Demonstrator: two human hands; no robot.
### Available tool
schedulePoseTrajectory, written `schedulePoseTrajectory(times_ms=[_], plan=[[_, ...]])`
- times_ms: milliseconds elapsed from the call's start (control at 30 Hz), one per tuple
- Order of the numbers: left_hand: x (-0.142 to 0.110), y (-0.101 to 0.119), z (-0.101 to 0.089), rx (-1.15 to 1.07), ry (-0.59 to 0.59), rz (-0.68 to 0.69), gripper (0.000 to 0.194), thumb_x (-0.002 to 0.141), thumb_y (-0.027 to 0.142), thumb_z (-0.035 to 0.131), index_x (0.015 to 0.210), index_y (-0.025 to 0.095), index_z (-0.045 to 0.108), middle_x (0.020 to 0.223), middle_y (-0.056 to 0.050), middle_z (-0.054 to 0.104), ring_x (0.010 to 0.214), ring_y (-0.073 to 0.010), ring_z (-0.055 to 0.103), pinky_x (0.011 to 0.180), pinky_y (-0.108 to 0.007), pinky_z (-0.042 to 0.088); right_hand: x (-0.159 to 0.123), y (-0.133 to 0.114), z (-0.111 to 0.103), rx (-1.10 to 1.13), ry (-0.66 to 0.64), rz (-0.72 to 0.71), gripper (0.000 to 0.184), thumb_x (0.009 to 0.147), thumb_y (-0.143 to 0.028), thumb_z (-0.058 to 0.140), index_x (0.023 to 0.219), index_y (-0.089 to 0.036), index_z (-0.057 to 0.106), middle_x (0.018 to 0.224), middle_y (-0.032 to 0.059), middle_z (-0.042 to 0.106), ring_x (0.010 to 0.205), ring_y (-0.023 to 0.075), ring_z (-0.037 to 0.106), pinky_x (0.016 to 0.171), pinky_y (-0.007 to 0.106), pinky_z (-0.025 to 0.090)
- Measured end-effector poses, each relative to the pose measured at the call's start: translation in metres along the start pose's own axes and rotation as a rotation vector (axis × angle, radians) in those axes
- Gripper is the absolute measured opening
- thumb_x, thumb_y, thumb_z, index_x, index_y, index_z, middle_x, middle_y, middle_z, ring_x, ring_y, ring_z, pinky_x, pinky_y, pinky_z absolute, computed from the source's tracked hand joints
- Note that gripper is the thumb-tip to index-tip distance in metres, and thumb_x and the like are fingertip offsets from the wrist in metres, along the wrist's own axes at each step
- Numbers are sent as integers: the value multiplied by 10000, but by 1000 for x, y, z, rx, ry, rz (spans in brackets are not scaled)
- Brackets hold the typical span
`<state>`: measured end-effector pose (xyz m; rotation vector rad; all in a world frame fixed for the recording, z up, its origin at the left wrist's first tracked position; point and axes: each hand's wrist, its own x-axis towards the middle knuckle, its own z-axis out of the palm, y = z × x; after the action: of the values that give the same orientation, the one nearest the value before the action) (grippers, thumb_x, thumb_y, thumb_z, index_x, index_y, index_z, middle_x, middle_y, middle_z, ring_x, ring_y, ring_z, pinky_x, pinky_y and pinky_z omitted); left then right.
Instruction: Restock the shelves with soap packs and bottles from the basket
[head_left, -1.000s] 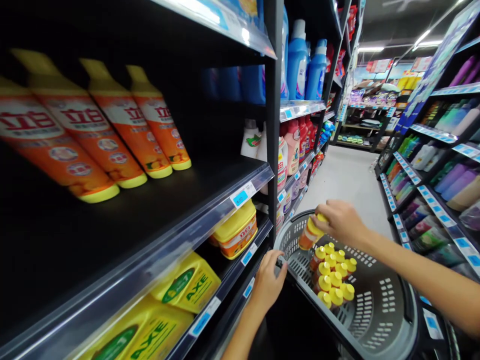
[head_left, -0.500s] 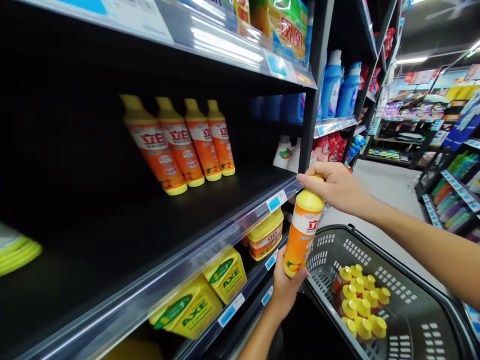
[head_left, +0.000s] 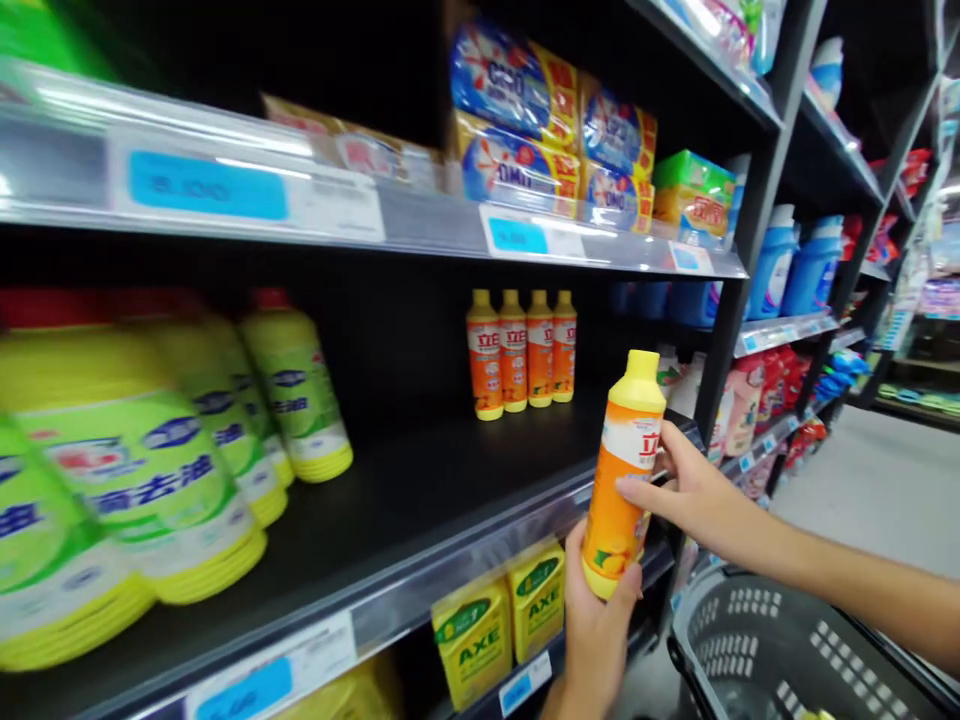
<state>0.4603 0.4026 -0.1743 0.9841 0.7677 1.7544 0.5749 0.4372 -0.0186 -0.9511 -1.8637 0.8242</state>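
An orange bottle with a yellow cap (head_left: 622, 460) is held in front of the shelf edge, tilted slightly. My left hand (head_left: 600, 605) is wrapped around its yellow base from below. My right hand (head_left: 686, 485) grips its side at the label, thumb across the front. Behind it on the shelf stands a short row of matching orange bottles (head_left: 514, 360). To the lower right is a grey shopping basket (head_left: 787, 630), mostly cut off by the frame, with a bit of yellow showing inside.
Large yellow-green bottles (head_left: 142, 460) with red caps fill the shelf's left part. Yellow AXE packs (head_left: 476, 640) sit on the shelf below. OMO soap packs (head_left: 517, 120) stand on the shelf above. Blue detergent bottles (head_left: 772, 265) are farther right, beside the aisle floor (head_left: 862, 490).
My right hand has moved from the bottle's cap down to its side. The view has turned left, bringing the yellow-green bottles into sight and pushing the basket toward the lower right.
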Motion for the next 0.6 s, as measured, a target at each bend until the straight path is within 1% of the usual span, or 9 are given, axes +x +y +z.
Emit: schedulePoseTrajectory(times_ms=[67,133,200,233,333,367,433,533,600], plan=[[0,18,-5,82,61,57,704,813,519,762,1369,204,467,1175,-105,669,955,-210,687,807,-291,558,12,-7,11,66,-23,-5,474,799,-467,775,1149,-223,569,1111,52,694,997,222,666,868,373,561],[0,33,-10,134,97,102,707,858,515,716,1433,214,435,1301,-129,632,1143,-255,648,951,-337,535,28,-20,19,142,-71,43,456,767,-468,798,1080,-206,595,1038,58,717,905,226,688,750,352,584],[1,43,-16,147,90,130,734,899,503,668,1507,225,364,1405,-156,576,1242,-289,606,1007,-376,522,46,-36,26,209,-134,123,423,757,-446,810,1032,-185,623,977,71,733,816,223,698,620,311,573],[2,46,-18,139,85,145,751,918,495,642,1543,237,314,1461,-167,533,1272,-302,590,1013,-391,525,56,-43,30,230,-145,155,392,764,-420,809,1017,-175,638,965,78,739,796,218,699,584,291,562],[5,47,-22,141,124,267,759,966,455,570,1600,274,196,1626,-175,321,1386,-336,495,1070,-444,504,87,-59,41,261,-74,170,267,814,-325,773,997,-161,668,962,88,751,780,194,696,570,257,558],[5,46,-23,165,145,331,723,978,435,547,1599,284,208,1659,-164,251,1423,-345,451,1099,-464,483,99,-61,45,259,-44,155,237,832,-308,756,997,-161,670,954,85,752,766,185,690,573,254,560],[3,43,-23,237,160,453,613,989,383,529,1560,305,323,1685,-135,190,1458,-358,400,1118,-493,463,123,-60,54,224,-14,110,207,850,-303,736,984,-161,670,927,82,753,728,175,677,567,255,556],[-2,39,-23,316,116,557,491,981,305,544,1468,332,486,1656,-125,278,1405,-365,467,1041,-495,513,157,-46,69,90,19,35,226,818,-315,765,941,-155,664,894,87,751,706,188,677,557,268,543],[-5,38,-23,335,91,582,487,974,276,556,1456,331,513,1625,-138,341,1366,-364,510,1015,-499,527,177,-31,79,-29,56,-42,263,802,-321,777,970,-160,655,922,90,753,765,212,699,603,292,564]])
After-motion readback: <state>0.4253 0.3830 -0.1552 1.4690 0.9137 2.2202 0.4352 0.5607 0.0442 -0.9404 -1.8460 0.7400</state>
